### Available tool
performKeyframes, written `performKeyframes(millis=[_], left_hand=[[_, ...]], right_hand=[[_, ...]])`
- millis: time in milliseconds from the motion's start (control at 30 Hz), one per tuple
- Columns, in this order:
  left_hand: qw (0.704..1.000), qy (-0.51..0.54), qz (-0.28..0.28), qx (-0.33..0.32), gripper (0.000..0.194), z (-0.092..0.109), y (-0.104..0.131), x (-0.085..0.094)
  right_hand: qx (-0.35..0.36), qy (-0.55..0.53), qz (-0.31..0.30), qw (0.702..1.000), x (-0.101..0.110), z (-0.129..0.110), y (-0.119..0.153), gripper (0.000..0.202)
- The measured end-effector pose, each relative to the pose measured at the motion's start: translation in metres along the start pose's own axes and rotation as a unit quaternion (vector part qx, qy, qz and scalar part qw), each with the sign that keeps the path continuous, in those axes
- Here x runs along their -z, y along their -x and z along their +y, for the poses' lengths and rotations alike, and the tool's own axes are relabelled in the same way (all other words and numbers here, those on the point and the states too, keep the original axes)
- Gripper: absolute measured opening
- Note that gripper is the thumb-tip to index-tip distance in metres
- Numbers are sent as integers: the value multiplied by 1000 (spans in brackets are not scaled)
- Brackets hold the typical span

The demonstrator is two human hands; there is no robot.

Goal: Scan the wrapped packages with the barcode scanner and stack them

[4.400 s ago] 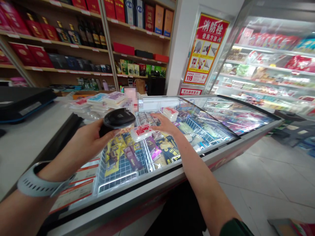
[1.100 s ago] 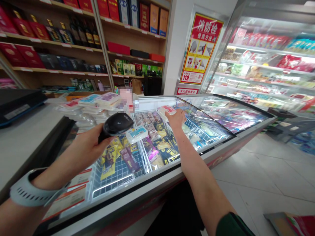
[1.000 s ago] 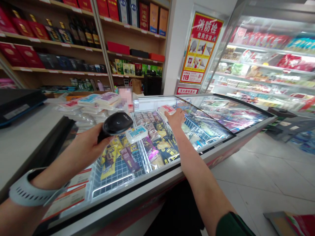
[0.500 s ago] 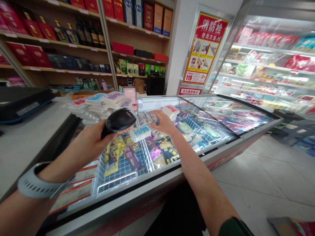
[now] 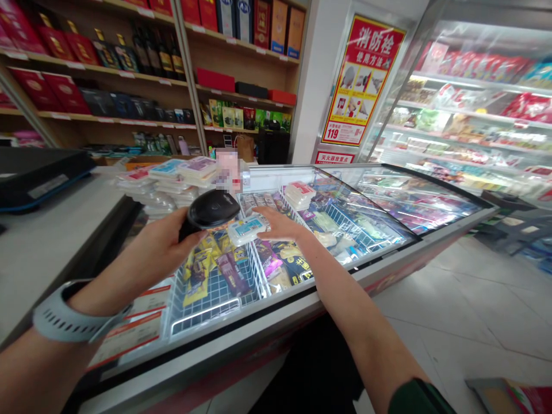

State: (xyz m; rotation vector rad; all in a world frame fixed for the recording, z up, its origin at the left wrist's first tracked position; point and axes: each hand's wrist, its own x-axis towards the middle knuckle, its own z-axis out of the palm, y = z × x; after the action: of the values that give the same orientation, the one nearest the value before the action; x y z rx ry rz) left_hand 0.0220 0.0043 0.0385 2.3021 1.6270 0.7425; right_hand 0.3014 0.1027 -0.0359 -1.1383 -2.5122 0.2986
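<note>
My left hand (image 5: 161, 244), with a pale grey watch strap on the wrist, is closed around the handle of a black barcode scanner (image 5: 213, 208). The scanner's head hangs above the chest freezer, left of a clear plastic box (image 5: 246, 230) with a blue label. My right hand (image 5: 278, 224) has its thumb and fingers around the right end of that box. The box sits over the freezer's wire baskets. Beyond it lie packaged foods (image 5: 261, 201), partly hidden by my fingers. A stack of red-labelled boxes (image 5: 298, 195) stands farther right.
Piled plastic boxes (image 5: 172, 175) stand on the freezer's left side, near a black device (image 5: 43, 178) on the counter (image 5: 56, 230). Yellow and purple packets (image 5: 233, 273) lie in the near basket. The metal freezer rim (image 5: 267, 322) runs in front of me.
My right hand has come left and slightly down, from above the packaged foods to the right end of the blue-labelled box. My left hand and the scanner have barely moved.
</note>
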Motion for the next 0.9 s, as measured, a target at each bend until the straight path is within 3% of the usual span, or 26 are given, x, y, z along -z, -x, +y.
performKeyframes(millis=[133, 400, 567, 733, 900], left_hand=[[1000, -4, -2, 4, 44, 1, 0, -1], [1000, -9, 0, 3, 43, -3, 0, -1], [1000, -4, 13, 7, 45, -9, -1, -3], [1000, 18, 23, -7, 47, -10, -1, -5], [998, 43, 34, -22, 47, -4, 3, -7]], right_hand=[[-7, 6, -8, 1000, -3, 2, -1, 75], [-24, -3, 47, 999, 3, 5, 3, 56], [-52, 47, 163, 984, 13, 4, 5, 66], [-70, 111, 300, 945, 19, 1, 6, 66], [-78, 162, 365, 913, 21, -7, 7, 59]])
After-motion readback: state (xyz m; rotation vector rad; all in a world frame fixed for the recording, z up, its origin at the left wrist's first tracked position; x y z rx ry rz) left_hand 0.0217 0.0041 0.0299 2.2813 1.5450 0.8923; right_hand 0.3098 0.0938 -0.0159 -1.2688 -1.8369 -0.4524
